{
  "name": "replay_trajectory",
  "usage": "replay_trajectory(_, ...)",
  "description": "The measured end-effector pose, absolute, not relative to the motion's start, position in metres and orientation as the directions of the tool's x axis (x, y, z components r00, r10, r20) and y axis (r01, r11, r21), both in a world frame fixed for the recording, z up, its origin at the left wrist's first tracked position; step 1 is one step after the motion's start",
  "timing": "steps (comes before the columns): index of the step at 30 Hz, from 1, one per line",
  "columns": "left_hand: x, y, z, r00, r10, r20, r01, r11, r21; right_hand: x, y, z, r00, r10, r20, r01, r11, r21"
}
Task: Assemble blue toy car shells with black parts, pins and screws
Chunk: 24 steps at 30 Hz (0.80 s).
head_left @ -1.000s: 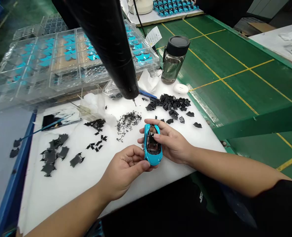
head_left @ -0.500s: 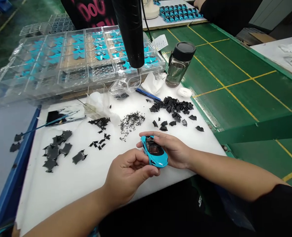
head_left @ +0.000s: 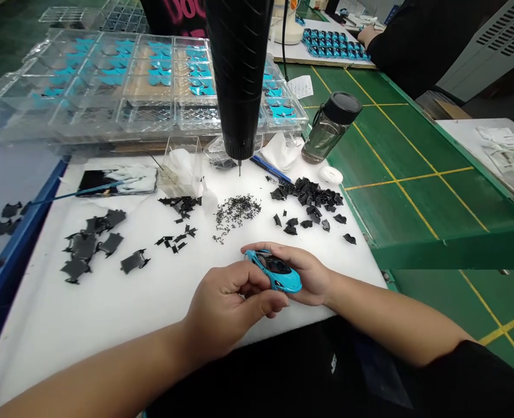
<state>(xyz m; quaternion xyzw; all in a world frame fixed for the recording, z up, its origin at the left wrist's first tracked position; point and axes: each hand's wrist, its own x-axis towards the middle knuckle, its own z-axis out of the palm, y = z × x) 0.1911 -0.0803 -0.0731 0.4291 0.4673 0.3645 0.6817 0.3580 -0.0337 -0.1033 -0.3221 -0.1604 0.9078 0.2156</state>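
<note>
A blue toy car point(head_left: 286, 280) with dark windows is held between both hands above the front of the white work board point(head_left: 161, 325). My left hand point(head_left: 235, 302) is closed on its near left side, thumb and fingers pinching the edge. Around the far and right side wraps my right hand point(head_left: 307, 270), its fingers along the rear. Beyond the car lies a pile of tiny black screws point(head_left: 239, 209). Over that pile hangs a black power screwdriver point(head_left: 239, 128), its thin bit pointing down.
Black plastic parts point(head_left: 85, 244) lie at the left, small black pieces point(head_left: 178, 209) nearer the middle, more black parts point(head_left: 311, 194) at the right. Behind stand clear trays point(head_left: 122, 104) with blue pieces and a bottle point(head_left: 333, 128). A co-worker's hand point(head_left: 367, 35) shows far back.
The toy car has tilted and turned slightly between my hands, its front swinging a little right. The head view has shifted, so the screwdriver appears larger and lower. Both hands keep their hold.
</note>
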Motion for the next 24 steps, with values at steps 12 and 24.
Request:
replay_trajectory(12,0.185,-0.083,-0.077,0.239,0.897,-0.373,-0.175,0.417,0.892,0.362,-0.032,-0.103,-0.658,0.628,-0.415,-0.412,-0.762,-0.5)
replay_trajectory(24,0.181,-0.068,-0.078,0.331,0.823,-0.461,-0.487,0.568,0.664,0.362,-0.032,-0.112,-0.553,0.719,-0.421,-0.513,-0.692,-0.507)
